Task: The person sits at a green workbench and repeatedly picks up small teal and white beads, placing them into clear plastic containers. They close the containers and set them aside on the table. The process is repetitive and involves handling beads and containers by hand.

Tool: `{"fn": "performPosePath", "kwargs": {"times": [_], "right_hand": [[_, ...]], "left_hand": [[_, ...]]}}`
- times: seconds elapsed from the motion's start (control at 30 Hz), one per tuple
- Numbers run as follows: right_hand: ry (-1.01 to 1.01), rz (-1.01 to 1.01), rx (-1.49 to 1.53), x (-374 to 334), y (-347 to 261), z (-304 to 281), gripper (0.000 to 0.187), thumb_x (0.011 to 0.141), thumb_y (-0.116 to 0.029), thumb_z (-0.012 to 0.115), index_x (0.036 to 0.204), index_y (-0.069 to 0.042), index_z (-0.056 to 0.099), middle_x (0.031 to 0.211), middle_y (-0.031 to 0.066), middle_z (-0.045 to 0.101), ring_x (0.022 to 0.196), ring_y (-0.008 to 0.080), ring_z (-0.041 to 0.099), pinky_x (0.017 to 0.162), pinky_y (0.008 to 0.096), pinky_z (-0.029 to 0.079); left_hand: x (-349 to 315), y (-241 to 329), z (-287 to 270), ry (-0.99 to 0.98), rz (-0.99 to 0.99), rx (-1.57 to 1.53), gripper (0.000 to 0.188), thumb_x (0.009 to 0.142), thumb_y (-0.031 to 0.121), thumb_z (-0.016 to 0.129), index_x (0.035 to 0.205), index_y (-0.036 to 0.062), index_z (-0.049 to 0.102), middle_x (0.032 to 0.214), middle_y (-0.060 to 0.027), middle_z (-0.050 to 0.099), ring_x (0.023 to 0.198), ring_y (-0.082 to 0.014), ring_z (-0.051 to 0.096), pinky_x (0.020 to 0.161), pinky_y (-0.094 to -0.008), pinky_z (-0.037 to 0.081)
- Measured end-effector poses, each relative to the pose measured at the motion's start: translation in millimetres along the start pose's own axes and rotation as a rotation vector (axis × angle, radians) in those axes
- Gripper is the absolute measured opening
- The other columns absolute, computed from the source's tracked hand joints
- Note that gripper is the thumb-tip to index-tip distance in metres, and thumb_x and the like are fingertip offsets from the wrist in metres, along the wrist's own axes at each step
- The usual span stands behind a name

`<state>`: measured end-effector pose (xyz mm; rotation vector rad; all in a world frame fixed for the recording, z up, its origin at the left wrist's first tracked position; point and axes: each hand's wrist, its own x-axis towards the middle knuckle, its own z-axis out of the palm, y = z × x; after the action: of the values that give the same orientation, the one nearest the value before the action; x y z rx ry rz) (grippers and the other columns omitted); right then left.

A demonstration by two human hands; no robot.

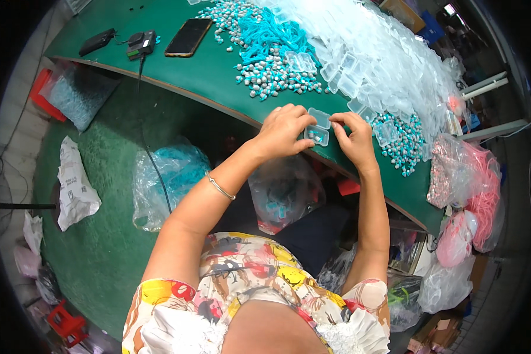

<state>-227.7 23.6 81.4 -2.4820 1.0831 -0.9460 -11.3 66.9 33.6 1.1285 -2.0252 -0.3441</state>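
Observation:
Near the table's front edge, my left hand (286,131) grips a small clear plastic box (317,136) between thumb and fingers. The box's hinged lid (320,118) stands raised, and a few small grey and teal pieces lie inside. From the other side, my right hand (354,137) has its fingers bent and closed, with the fingertips at the lid's edge. Behind the hands are a pile of grey and teal bead-like pieces (271,76) and teal cords (274,35). More such pieces (400,138) lie right of my right hand, with a clear box (386,133) on top.
A large heap of clear plastic boxes (371,65) covers the far right of the green table (189,76). A phone (189,37) and a small black device (141,43) with a hanging cable lie far left. Bags of pink cords (482,194) stand right; filled bags (168,180) sit below the table.

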Motion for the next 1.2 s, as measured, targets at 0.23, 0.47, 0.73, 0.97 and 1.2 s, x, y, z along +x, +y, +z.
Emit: {"fn": "performPosePath", "kwargs": {"times": [0.23,0.47,0.73,0.97,1.2], "right_hand": [[-0.013,-0.029,0.071,45,4,15,0.009,0.083,-0.005,0.068,0.092,-0.004,0.071,0.087,0.0125,0.070,0.079,0.0280,0.067,0.071,0.0363,0.052],[0.074,-0.215,-0.094,142,20,69,0.010,0.083,-0.008,0.068,0.092,-0.007,0.072,0.086,0.0124,0.069,0.082,0.0310,0.066,0.075,0.0425,0.051],[0.065,-0.110,-0.482,204,12,129,0.026,0.078,-0.013,0.075,0.103,-0.018,0.071,0.105,0.0038,0.064,0.105,0.0284,0.060,0.083,0.0492,0.048],[0.107,-0.175,-0.392,199,15,124,0.018,0.079,-0.017,0.071,0.097,-0.016,0.070,0.097,0.0028,0.068,0.097,0.0263,0.062,0.082,0.0473,0.044],[0.158,0.012,0.056,181,27,99,0.018,0.079,-0.017,0.075,0.096,-0.011,0.071,0.087,0.0066,0.073,0.080,0.0253,0.069,0.075,0.0400,0.052]], "left_hand": [[11,-4,-6,-0.109,0.083,0.053,0.042,0.075,0.034,0.080,0.107,0.0134,0.064,0.097,-0.0066,0.057,0.099,-0.0278,0.058,0.081,-0.0426,0.042],[11,-14,-3,-0.081,0.109,0.009,0.044,0.070,0.041,0.080,0.103,0.0150,0.065,0.092,-0.0051,0.057,0.095,-0.0264,0.059,0.079,-0.0411,0.041],[12,-16,-1,-0.116,0.083,0.020,0.045,0.071,0.041,0.080,0.106,0.0163,0.067,0.094,-0.0043,0.058,0.098,-0.0252,0.059,0.080,-0.0406,0.041],[10,-14,-2,-0.116,0.056,0.022,0.043,0.071,0.039,0.081,0.105,0.0166,0.066,0.094,-0.0038,0.057,0.098,-0.0241,0.059,0.081,-0.0398,0.040],[10,-12,-3,-0.090,0.067,0.003,0.043,0.071,0.039,0.081,0.104,0.0160,0.066,0.092,-0.0035,0.056,0.096,-0.0238,0.058,0.081,-0.0399,0.040]]}}
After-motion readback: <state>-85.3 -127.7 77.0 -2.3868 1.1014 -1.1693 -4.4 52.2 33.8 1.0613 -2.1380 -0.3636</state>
